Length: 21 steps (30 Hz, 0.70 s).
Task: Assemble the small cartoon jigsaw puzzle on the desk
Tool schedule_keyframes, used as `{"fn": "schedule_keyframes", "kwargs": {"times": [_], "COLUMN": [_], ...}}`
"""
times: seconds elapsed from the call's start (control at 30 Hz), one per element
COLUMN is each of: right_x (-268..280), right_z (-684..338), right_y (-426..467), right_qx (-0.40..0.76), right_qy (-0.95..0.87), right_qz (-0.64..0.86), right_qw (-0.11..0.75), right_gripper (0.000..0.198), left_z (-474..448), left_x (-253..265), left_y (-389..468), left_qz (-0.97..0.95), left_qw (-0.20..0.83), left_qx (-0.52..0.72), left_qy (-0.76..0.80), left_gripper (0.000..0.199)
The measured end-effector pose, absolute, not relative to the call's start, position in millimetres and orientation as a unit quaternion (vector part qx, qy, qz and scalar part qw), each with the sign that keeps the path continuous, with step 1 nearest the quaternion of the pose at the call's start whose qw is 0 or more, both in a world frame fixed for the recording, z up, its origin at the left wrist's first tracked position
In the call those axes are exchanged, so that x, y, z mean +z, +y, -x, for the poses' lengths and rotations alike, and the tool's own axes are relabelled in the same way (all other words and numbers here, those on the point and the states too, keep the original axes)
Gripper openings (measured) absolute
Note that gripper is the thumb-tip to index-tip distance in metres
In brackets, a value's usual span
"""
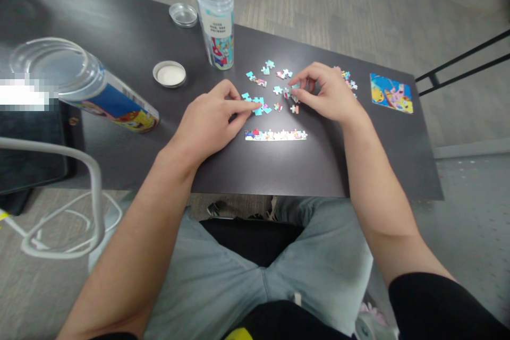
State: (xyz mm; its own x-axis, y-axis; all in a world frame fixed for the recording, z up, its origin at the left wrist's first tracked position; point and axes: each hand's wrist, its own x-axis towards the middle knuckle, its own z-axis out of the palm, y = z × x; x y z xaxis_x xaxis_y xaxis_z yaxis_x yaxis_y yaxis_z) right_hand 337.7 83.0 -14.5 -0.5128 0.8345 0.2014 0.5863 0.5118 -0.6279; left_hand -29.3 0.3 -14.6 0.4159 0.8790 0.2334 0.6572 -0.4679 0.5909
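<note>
Several loose jigsaw puzzle pieces [278,107] lie scattered on the dark table between my hands. With its index finger stretched out, my left hand [213,119] touches a cluster of light-blue puzzle pieces [258,110]; the other fingers are bent and partly hidden. My right hand [324,90] pinches a puzzle piece [295,94] between thumb and fingertips, low over the loose ones. Nearer to me, a joined strip of puzzle pieces [274,135] forms a straight row. More pieces [348,78] sit partly hidden behind my right hand.
A cartoon picture card [392,93] lies at the table's right end. Two clear printed canisters, one upright [218,26] and one at left [115,101], stand near two round lids [183,14], [170,74]. A white cable [93,186] loops at the left edge.
</note>
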Motion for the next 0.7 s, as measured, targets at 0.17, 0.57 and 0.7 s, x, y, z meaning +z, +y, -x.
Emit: {"fn": "schedule_keyframes", "kwargs": {"times": [0.17,0.57,0.7], "right_x": [-20,-22,-23], "right_z": [-348,-325,-323], "right_y": [88,79,80], "right_qx": [0.160,0.184,0.222], "right_qy": [-0.816,-0.837,-0.823], "right_qz": [0.477,0.461,0.458], "right_qw": [0.284,0.230,0.252], "right_gripper": [0.021,0.017,0.020], "left_z": [28,23,24], "left_x": [-16,-6,-6], "left_y": [0,-6,-6], "left_qz": [-0.828,-0.817,-0.814], "left_qw": [0.185,0.142,0.153], "left_qx": [0.231,0.166,0.173], "left_qy": [0.476,0.533,0.533], "left_gripper": [0.035,0.045,0.048]}}
